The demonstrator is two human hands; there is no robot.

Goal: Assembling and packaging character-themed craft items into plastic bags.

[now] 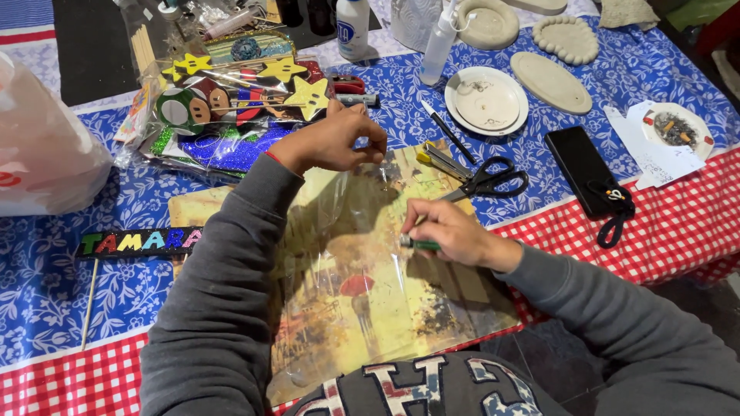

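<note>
From the head view, the left hand (333, 141) pinched the top edge of a clear plastic sheet (351, 254) lying over a painted board (455, 296); the right hand (451, 231) gripped a green lighter (418, 245) against it, scissors (486, 181) nearby

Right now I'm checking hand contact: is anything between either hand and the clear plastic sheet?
Nothing visible. The left hand pinches the top edge of the plastic sheet directly. The right hand rests on the sheet, holding a small green tool against it. The scissors lie off to the side.
</note>
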